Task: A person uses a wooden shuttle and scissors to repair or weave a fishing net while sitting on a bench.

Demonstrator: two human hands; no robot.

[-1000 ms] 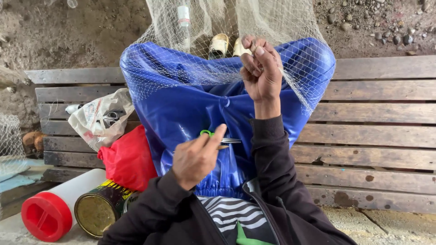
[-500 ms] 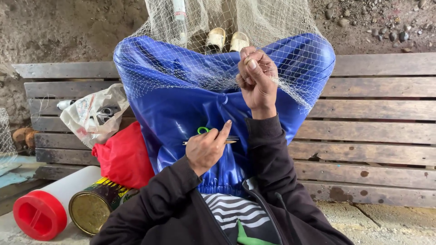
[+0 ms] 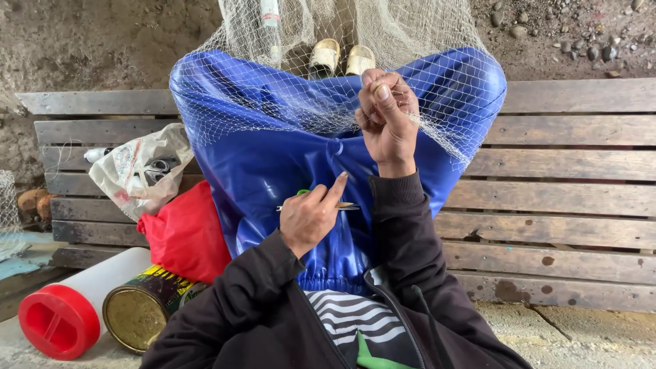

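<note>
Netting (image 3: 287, 89) lies stretched over our knees; our right hand (image 3: 388, 119) pinches its mesh taut above, while our left hand (image 3: 311, 219) below grips green-handled scissors (image 3: 321, 203).

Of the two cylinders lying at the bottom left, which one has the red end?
The white plastic tube, outermost on the left, has the red cap. The tin can beside it shows a dull golden metal end.

The left hand (image 3: 311, 217) lies low over the lap, back upward, fingers curled shut and the forefinger stretched out toward the right forearm. The right hand (image 3: 388, 116) is raised above it, wrist upright, fingertips pinched together near the thumb with the thumbnail facing the camera. Both forearms wear dark sleeves, the right one rising almost vertically.
</note>
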